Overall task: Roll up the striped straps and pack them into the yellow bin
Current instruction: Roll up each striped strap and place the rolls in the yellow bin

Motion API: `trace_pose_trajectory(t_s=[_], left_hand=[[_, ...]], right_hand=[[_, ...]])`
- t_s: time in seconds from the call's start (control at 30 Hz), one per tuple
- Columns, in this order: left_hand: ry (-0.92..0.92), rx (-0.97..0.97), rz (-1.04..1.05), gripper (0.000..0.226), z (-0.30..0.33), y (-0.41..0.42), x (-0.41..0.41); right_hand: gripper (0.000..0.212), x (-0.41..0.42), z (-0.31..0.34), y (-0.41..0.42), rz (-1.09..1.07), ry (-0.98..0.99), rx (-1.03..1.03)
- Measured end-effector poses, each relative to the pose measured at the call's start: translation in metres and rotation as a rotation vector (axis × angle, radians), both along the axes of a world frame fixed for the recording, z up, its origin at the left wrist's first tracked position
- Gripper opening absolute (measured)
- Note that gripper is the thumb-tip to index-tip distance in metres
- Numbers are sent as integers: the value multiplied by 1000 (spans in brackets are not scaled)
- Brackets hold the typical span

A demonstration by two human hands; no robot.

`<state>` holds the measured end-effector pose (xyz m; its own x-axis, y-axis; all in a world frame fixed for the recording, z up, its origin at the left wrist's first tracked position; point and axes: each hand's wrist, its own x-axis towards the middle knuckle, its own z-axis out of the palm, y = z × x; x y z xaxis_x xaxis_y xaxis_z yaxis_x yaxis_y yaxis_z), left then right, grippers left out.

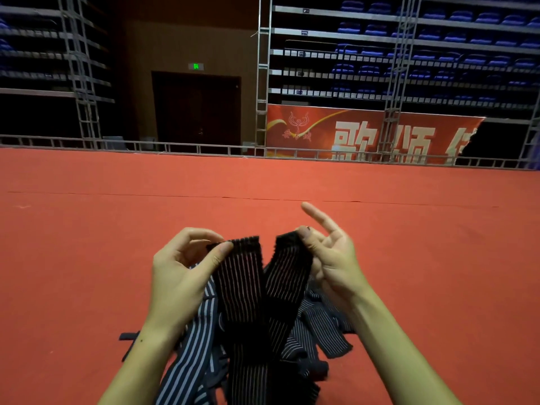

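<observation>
Black striped elastic straps [248, 287] are held up over the red carpet floor [117, 229], one end in each hand, above a loose pile of dark blue white-striped straps [193, 340]. The left hand [181, 276] pinches one end between thumb and curled fingers. The right hand [327, 255] pinches the other end with its thumb, forefinger pointing straight out.

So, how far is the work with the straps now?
Nothing looks done: no rolled strap shows, and the yellow bin is out of view. In hand: the left hand and right hand each pinch an end of a dark striped strap. Left: the pile of loose straps on the red carpet.
</observation>
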<state>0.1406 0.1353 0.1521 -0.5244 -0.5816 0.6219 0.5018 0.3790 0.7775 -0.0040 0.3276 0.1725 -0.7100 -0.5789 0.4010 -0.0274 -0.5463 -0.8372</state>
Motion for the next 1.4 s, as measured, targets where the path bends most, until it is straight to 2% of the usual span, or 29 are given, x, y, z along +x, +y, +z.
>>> trace_pose_trajectory(t_s=[0.1,0.2,0.37,0.67,0.93,1.03,1.1,1.3,1.4], left_hand=[[-8,61,95,24,4,-5,0],[-14,87,134,30,11,4,-4],[-6,162,20,34,18,25,-12],[-22,280,-223,28,21,33,-9],[16,281,-266,27,25,33,-8],[0,209,-218,39,30,39,-8],[2,167,-170,49,33,40,-11],[44,141,-139,39,52,33,-30],[67,81,-167,37,68,28,-38]], right_hand=[[69,-6,5,10,-64,65,23],[72,0,7,13,-39,157,82],[68,22,7,-10,-47,225,134],[60,37,4,-24,-168,145,102],[45,39,5,-30,-277,117,42],[42,35,7,-33,-297,124,21],[44,33,9,-34,-308,146,10],[61,19,-2,-32,-502,345,123],[63,9,8,-30,-445,410,123]])
